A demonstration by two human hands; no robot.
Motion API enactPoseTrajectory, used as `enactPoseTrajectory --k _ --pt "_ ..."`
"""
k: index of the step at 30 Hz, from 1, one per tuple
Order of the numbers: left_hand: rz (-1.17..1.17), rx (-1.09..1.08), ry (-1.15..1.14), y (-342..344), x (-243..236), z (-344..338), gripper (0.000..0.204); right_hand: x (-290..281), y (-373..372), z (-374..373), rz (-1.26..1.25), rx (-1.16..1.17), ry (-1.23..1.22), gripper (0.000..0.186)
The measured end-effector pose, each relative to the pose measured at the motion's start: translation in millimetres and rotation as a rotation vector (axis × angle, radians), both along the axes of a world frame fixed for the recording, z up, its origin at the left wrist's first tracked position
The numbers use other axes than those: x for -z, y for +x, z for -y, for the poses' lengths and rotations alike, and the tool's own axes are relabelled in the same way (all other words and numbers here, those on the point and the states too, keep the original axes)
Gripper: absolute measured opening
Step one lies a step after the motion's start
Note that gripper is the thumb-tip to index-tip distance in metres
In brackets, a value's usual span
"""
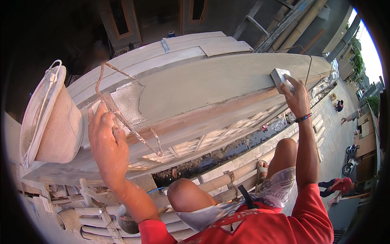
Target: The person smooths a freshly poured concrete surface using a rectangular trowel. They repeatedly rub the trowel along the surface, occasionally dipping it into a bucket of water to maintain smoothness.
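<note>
My right hand [297, 97], a dark band at its wrist, grips a grey rectangular block [280, 78] against the front edge of the wet cement surface [203, 83]. The smooth grey cement runs along the top of a long raised ledge. My left hand [109, 146] rests at the ledge's left end, its fingers stretched out beside a rough pale patch [129, 99]. A bent rusty steel rod [122, 118] rises next to these fingers. Just left stands a cement-crusted bucket [59, 118] with a cord over its rim. What lies beneath my left palm is hidden.
Bamboo poles [217, 181] form the scaffold under my legs. Below the ledge runs a dark, wet ditch [211, 156]. Pale boards [187, 42] lie behind the cement. Another thin bent rod [310, 61] stands near the right end. A person in red [341, 185] is on the paved street.
</note>
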State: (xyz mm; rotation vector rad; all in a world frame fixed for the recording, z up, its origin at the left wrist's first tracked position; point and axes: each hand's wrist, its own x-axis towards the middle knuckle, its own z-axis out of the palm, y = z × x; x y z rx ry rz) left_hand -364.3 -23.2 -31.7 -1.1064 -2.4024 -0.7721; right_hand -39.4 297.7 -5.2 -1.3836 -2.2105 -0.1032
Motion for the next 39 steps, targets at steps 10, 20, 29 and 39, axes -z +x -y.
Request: enactPoseTrajectory --k 10,20,29,39 --pt "0.008 -0.015 0.008 -1 -6 8 0.031 2 -126 136 -0.045 -0.675 0.010 0.045" --pt "0.041 -0.005 0.005 2 -9 6 0.032 8 -120 106 0.078 -0.571 0.125 0.044" --pt "-0.016 -0.007 0.020 0 -1 4 0.031 -6 4 3 -0.212 -0.060 0.087 0.043" --pt "0.008 -0.010 0.016 -1 -6 9 0.029 10 -112 122 -0.024 -0.399 0.107 0.041"
